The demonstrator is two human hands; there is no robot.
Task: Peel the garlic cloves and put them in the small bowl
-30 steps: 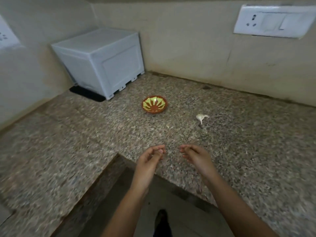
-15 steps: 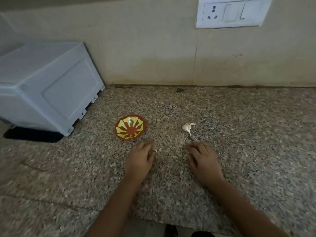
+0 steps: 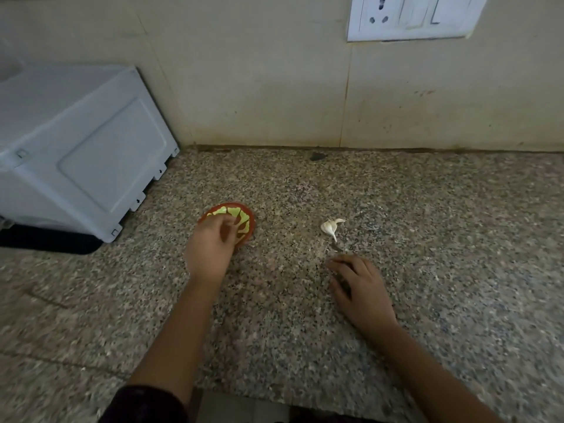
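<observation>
- Speckled granite table (image 3: 427,270) meets a beige wall (image 3: 259,87) carrying a white switch plate (image 3: 409,16); a white box (image 3: 82,154) stands at the left.
- Near the middle sits the small bowl (image 3: 248,221), red with a yellow-green pattern.
- Over it the left hand (image 3: 210,242) bunches its fingers downward; whether they hold anything cannot be told.
- One garlic clove (image 3: 329,227) lies right of the bowl, apart from it.
- Just short of the clove the right hand (image 3: 363,288) rests on the table, loosely curled, holding nothing.

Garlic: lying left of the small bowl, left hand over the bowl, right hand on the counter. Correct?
One error: the garlic lies right of the small bowl, not left; the head view shows it. The left hand over the bowl and the right hand on the counter are correct.
</observation>
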